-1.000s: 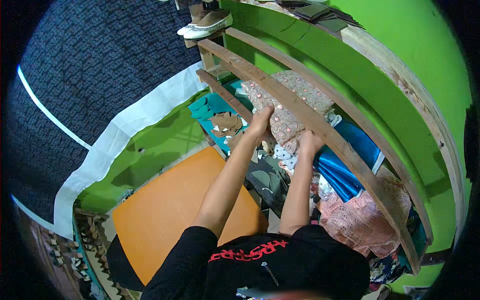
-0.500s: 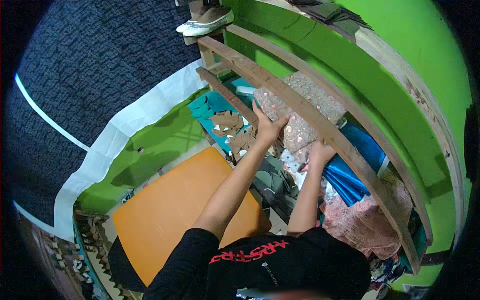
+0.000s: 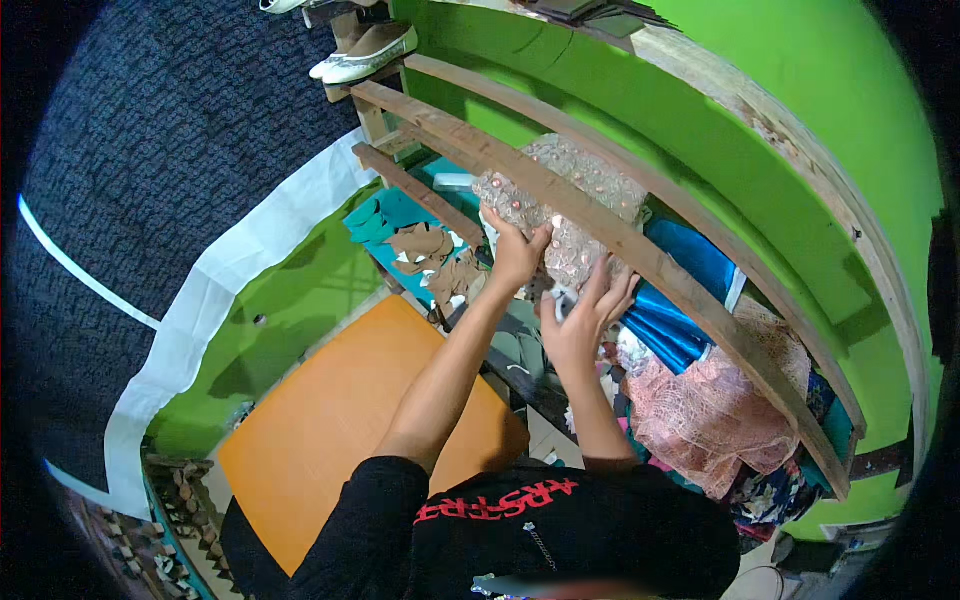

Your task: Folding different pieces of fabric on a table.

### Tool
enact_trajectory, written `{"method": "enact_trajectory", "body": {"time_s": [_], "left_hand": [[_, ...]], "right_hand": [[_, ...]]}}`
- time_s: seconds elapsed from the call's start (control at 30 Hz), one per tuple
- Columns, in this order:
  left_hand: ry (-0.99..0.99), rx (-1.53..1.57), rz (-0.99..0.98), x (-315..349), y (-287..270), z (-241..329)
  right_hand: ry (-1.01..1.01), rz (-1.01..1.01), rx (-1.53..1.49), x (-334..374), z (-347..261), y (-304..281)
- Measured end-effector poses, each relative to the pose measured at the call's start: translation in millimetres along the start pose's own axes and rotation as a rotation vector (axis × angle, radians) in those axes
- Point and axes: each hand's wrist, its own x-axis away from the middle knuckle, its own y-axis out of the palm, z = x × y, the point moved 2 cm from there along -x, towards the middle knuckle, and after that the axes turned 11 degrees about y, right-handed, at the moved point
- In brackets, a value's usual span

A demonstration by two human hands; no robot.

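A folded beige fabric (image 3: 582,262) covered with pinkish beads or sequins lies under and on both sides of a wooden slat of the rack. My left hand (image 3: 517,252) grips its near left edge, thumb over the top. Fingers spread, my right hand (image 3: 583,325) rests against the fabric's near right edge without closing on it. Right of that hand, shiny blue pleated fabric (image 3: 665,318) sticks out from below the slat. Pink lacy fabric (image 3: 680,405) is heaped nearer to me.
Long wooden slats (image 3: 690,285) cross above the fabrics. Brown and teal scraps (image 3: 425,250) lie to the left, beside an orange-topped table (image 3: 350,420). White-soled shoes (image 3: 368,55) stand at the rack's far end, by a green wall (image 3: 810,100).
My right hand has loosened from the beige fabric's near corner, and its fingers have spread. My left hand keeps its hold. The whole view has shifted slightly.
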Motion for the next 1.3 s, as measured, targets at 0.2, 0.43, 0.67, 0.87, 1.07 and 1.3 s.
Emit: {"method": "enact_trajectory", "body": {"time_s": [0.2,0.43,0.67,0.87,1.07,1.3], "left_hand": [[-0.127,-0.252,-0.090,-10.4,-13.3,-13.3],[-0.274,-0.747,-0.175,-16.0,-20.7,21.5],[0.270,-0.608,0.188,-26.2,-60.4,30.4],[0.583,-0.834,-0.151,18.2,-29.6,34.9],[0.397,-0.986,-0.254,32.9,-24.9,23.4],[0.508,-0.937,-0.338,23.5,-48.8,47.2]], "right_hand": [[-0.232,0.171,-0.349,25.3,-9.2,-14.4],[-0.304,-0.025,-0.117,-19.4,-1.7,5.0],[-0.145,-0.124,0.114,-9.9,-1.9,-2.6],[-0.188,-0.200,0.073,-2.0,0.7,-6.6],[-0.181,-0.268,0.189,8.7,21.6,8.8],[-0.126,-0.183,0.077,7.6,8.6,5.5]]}}
